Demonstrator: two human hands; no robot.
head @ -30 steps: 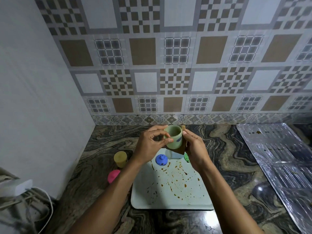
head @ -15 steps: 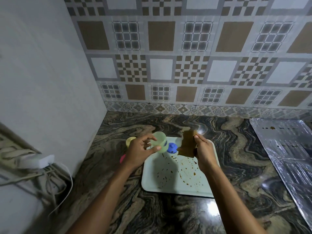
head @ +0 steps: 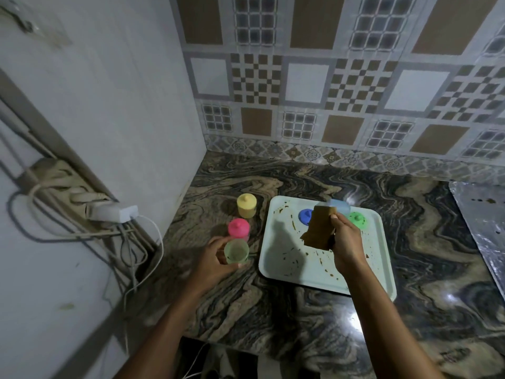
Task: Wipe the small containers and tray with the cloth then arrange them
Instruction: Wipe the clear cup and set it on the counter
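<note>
Fingers of the left hand (head: 214, 259) grip a lidless green container (head: 236, 252) beside the pink container (head: 238, 227); the right hand (head: 346, 243) pinches a brown cloth (head: 318, 228) above the stained tray (head: 276, 258).

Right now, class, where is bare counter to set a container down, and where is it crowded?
Free: counter between tray and tiled wall, and between tray and foil sheet. Crowded: left of tray, around yellow container and pink container.

A tray (head: 287, 258) lies on the countertop (head: 410, 242). To its left stands a far lidded container (head: 246, 205), with a near lidded container (head: 238, 228) before it. Nearest is an open container (head: 236, 251), held in the left hand (head: 211, 262). The right hand (head: 347, 242) holds a cloth (head: 318, 231) over the tray.
</note>
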